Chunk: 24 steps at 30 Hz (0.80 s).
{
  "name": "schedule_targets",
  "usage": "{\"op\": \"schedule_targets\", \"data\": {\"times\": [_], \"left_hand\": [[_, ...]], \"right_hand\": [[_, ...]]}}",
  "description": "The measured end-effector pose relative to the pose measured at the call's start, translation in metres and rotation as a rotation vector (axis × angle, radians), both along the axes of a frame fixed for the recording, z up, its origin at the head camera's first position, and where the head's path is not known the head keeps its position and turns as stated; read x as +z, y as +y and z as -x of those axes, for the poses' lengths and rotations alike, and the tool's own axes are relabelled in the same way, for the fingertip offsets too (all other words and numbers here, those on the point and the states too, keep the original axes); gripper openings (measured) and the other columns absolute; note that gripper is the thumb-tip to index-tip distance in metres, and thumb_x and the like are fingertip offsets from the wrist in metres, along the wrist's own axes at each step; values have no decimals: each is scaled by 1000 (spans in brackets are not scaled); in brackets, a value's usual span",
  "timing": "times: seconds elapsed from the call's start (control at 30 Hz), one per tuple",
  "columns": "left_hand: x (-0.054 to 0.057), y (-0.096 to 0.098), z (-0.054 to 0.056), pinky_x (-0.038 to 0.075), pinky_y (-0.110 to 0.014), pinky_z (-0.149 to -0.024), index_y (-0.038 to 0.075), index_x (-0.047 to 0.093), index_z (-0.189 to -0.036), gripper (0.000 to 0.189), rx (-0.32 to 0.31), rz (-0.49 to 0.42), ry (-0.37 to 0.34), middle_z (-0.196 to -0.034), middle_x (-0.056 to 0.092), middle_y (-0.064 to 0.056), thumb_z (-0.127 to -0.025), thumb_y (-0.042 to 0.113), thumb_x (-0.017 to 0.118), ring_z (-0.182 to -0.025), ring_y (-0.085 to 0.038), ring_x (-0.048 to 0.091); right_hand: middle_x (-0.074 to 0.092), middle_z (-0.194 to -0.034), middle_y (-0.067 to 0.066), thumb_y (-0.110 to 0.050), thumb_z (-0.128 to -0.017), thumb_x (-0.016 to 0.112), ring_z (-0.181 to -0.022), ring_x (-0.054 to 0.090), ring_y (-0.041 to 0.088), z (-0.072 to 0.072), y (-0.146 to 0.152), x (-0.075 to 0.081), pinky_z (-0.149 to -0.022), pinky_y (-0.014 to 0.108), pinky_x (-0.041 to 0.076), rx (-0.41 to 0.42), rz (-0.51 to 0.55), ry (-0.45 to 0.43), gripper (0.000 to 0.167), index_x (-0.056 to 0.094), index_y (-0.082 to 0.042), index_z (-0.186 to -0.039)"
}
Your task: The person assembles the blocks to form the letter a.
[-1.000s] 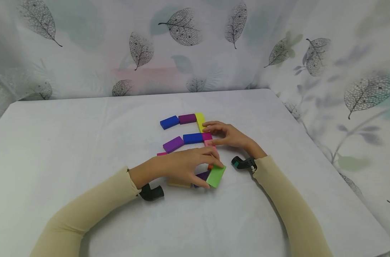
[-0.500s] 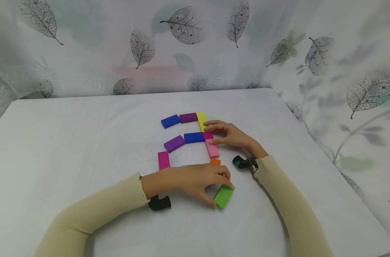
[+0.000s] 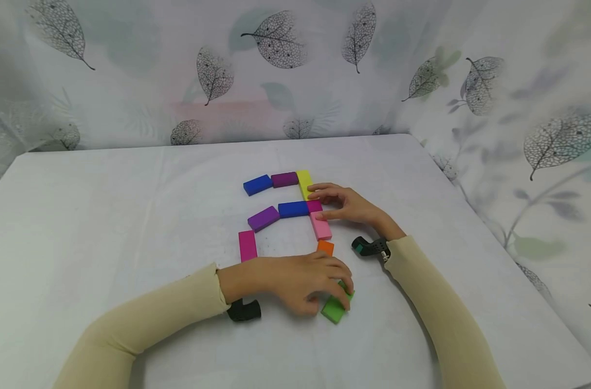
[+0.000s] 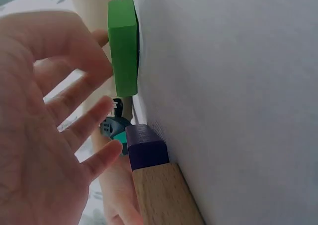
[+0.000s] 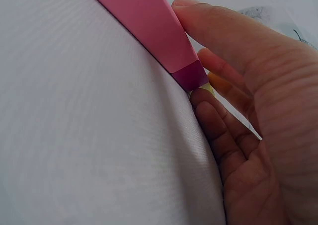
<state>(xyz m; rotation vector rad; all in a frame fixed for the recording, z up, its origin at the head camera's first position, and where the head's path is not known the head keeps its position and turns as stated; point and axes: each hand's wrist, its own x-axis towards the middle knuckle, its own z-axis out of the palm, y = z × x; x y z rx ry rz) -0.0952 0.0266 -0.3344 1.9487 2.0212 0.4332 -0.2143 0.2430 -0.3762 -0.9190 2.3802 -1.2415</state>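
A green block (image 3: 331, 312) lies on the white table, and my left hand (image 3: 302, 281) reaches over it with fingertips on its upper side. The left thumb stands apart from it. In the left wrist view, the fingers are loosely spread beside the green block (image 4: 124, 61); a dark purple block (image 4: 148, 153) and a wood-coloured block (image 4: 161, 195) sit below. Further back, my right hand (image 3: 356, 209) rests along the row, thumb at the pink block (image 3: 321, 229) and fingertips at the yellow block (image 3: 303, 179). A small magenta block (image 3: 314, 205) lies between these two.
Blue (image 3: 292, 209) and purple (image 3: 263, 218) blocks curve left to a magenta block (image 3: 247, 244). At the back lie another blue block (image 3: 258, 185) and a plum block (image 3: 284, 179). An orange block (image 3: 326, 247) shows past the left hand. Leaf-print cloth (image 3: 276, 81) hangs behind the table.
The left hand pulled the green block away from the dark purple one, toward the front and slightly right. Its thumb has now come off the block. The right hand has stayed in place.
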Motion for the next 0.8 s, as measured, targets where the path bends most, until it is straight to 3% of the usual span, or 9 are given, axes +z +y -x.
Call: {"op": "schedule_targets", "data": {"times": [0.1,0.23,0.57,0.8], "left_hand": [[0,-1,0,22,-34,-116,24,62,-129,46,-9,-2,-12,-136,51,3,-86,7,56,-138,-16,33],[-1,1,-1,24,-31,-115,23,61,-130,40,11,-8,-6,-135,51,3,-92,13,59,-137,-15,33],[-1,9,-3,18,-35,-119,23,59,-133,39,8,45,71,-145,48,4,-95,14,59,-145,-20,24],[-2,12,-3,19,-34,-119,22,58,-131,38,15,54,92,-142,50,5,-94,13,60,-145,-20,25]], "right_hand": [[45,-147,9,-22,-86,75,-137,39,27,0,0,0,-108,44,39,5,0,-5,48,62,-9,-130],[44,-149,8,-17,-86,74,-138,38,25,0,-1,0,-110,44,37,4,-10,-27,48,61,-9,-132],[43,-149,7,-13,-86,74,-140,35,24,0,-2,2,-112,46,34,-19,-22,-34,47,61,-8,-131],[43,-149,8,-10,-86,74,-140,35,25,-1,-3,3,-112,46,34,-32,-20,-47,47,61,-7,-131]]}}
